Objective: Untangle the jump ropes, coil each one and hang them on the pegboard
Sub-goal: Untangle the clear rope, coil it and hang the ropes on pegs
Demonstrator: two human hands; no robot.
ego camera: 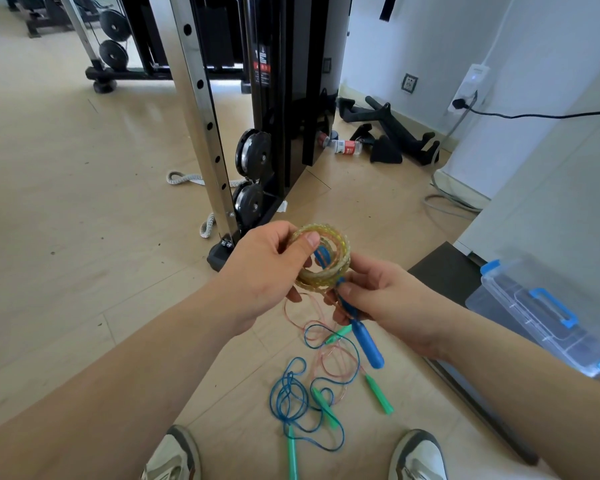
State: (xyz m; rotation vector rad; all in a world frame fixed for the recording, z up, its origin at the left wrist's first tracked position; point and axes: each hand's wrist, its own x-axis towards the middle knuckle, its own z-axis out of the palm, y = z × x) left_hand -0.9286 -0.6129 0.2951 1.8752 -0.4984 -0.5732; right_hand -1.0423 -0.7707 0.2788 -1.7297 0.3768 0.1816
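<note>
Shoes [174,455] frame the bottom of the view, and between them on the floor [66,306] lie the loose ropes: a blue cord [286,389] knotted into many small loops and a thin pink cord [326,362] threaded through it, both ending in green handles [380,394]. These two are not yet sorted. They look light, thin and springy, so we expect them to slide free easily but also to spring out of a coil; we would take each by a handle and feed the cord out from there.

Just above them we hold the beaded rope [342,252], wound into a tight ring of several turns. Our left hand [264,271] grips the ring, thumb over its top and fingers curled beneath. Our right hand [388,296] pinches the rope where it meets the blue handle [368,341], which hangs down from the fingers. The beads make this rope heavier and bumpy rather than slick, so the turns should stay put if we hold across all of them together.

To the right stands a clear storage box [534,306] with blue clips. Farther off are a weight machine [284,98], a white rope [184,178] by its post, and a bottle [347,147] lying near the wall. We cannot see the pegboard from here
</note>
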